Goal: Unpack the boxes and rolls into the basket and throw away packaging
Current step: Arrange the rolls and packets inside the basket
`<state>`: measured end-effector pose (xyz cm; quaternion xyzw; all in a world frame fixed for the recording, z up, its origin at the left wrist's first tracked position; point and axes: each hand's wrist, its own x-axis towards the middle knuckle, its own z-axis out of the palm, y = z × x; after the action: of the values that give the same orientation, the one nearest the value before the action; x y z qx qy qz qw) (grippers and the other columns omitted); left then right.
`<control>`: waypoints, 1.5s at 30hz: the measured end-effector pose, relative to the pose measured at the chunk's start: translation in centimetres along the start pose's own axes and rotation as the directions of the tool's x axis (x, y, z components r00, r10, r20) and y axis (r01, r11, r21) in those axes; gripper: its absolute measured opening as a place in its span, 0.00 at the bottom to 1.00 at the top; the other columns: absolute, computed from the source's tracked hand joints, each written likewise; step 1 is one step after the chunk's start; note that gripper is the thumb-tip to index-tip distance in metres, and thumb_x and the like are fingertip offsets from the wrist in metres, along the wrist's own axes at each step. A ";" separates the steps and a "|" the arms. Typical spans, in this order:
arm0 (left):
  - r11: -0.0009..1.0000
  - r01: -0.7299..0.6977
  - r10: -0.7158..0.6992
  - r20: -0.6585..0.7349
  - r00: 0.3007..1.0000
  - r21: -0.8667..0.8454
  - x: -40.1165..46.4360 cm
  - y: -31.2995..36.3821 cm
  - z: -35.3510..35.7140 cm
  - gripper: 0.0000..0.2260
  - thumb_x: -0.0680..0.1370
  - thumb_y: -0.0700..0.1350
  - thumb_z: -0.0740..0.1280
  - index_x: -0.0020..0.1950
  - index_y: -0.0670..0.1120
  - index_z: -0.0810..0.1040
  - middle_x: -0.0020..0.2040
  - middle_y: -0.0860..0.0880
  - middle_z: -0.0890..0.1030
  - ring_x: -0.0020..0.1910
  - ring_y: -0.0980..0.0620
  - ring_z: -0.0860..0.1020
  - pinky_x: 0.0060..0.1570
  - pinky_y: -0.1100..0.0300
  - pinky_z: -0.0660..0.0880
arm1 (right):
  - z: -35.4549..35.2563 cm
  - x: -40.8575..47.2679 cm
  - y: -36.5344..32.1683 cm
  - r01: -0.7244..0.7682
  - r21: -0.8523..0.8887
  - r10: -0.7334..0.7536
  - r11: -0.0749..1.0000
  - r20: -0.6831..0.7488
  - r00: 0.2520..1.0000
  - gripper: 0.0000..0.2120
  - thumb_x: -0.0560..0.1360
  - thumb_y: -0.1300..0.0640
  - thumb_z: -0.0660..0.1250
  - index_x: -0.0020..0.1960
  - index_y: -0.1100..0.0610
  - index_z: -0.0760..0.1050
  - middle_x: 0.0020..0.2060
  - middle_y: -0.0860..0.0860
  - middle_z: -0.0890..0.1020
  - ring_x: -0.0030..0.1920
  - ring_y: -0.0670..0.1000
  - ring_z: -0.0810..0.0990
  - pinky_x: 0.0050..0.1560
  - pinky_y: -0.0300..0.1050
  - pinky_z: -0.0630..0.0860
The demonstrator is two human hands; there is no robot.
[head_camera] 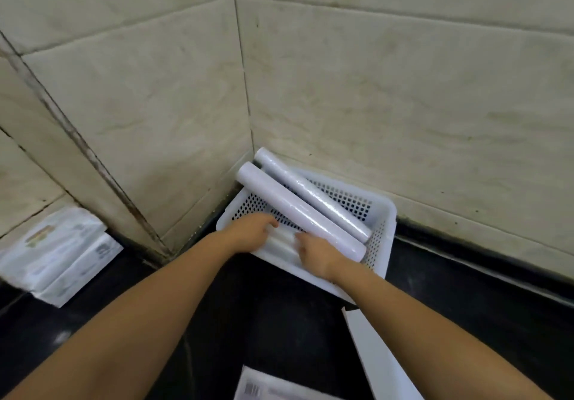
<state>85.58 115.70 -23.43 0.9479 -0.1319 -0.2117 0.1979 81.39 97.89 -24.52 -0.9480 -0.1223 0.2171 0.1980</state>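
Currently both my hands are in the basket (pixel 385 213), which sits on the black counter (pixel 273 322) pushed into the tiled corner (pixel 248 114).

Far left: stack of sealed white packs (pixel 59 256) on the counter, against the left wall, well apart from the basket. Print on them is too blurred to read.

My left hand (pixel 248 233) reaches over the basket's near-left rim, palm down, fingers curled loosely onto a short clear-wrapped roll (pixel 284 244) lying low in the basket. Looks like a light grip from the top, but the roll is blurred and I can't tell whether the fingers close fully around it.

My right hand (pixel 316 252) is just beside the left, on the same short roll's near end, fingers bent, index tip touching the wrap. Again a partial hold; thumb is hidden, so I can't tell how tight.

Right of the hands: two long white rolls. Front roll (pixel 298 210) runs diagonally, far end sticking out over the back-left rim, near end resting by the front-right wall. Back roll (pixel 313 194) lies parallel, touching the front one, far end up against the wall corner.

Bottom centre: flat white pack with a barcode (pixel 264 390), cut off by the edge. Bottom right: white flat piece (pixel 372 356), looks like card, on the counter near the basket's front corner, under my right forearm.
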 end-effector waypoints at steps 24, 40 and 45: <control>0.999 -0.006 0.018 0.294 0.956 -0.044 7.1 1.2 0.3 0.17 0.77 0.38 0.63 0.66 0.44 0.73 0.66 0.45 0.74 0.63 0.48 0.73 0.60 0.62 0.66 | -4.1 -0.4 2.7 -0.258 0.357 0.121 0.898 0.364 0.924 0.24 0.74 0.54 0.68 0.68 0.57 0.68 0.54 0.58 0.80 0.42 0.47 0.82 0.45 0.45 0.83; 0.972 -0.159 0.071 0.427 0.901 0.173 1.3 2.1 -1.1 0.06 0.76 0.41 0.62 0.51 0.46 0.76 0.47 0.49 0.76 0.45 0.51 0.72 0.47 0.58 0.69 | -1.5 1.7 -0.8 0.078 0.155 -0.021 0.985 -0.342 0.940 0.18 0.79 0.63 0.58 0.68 0.57 0.69 0.55 0.59 0.81 0.52 0.57 0.79 0.53 0.48 0.75; 0.966 -0.203 0.130 0.374 0.918 0.162 0.2 1.3 -2.2 0.05 0.76 0.42 0.61 0.45 0.44 0.76 0.43 0.49 0.76 0.43 0.49 0.74 0.44 0.57 0.69 | 0.2 2.8 0.2 -0.064 0.140 0.088 0.988 -0.175 0.981 0.10 0.77 0.66 0.57 0.54 0.61 0.75 0.51 0.59 0.81 0.51 0.59 0.80 0.47 0.45 0.73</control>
<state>86.53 115.18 -21.06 0.8931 -0.2669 -0.3501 0.0924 83.79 98.64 -25.74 -0.9524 -0.0525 0.1452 0.2630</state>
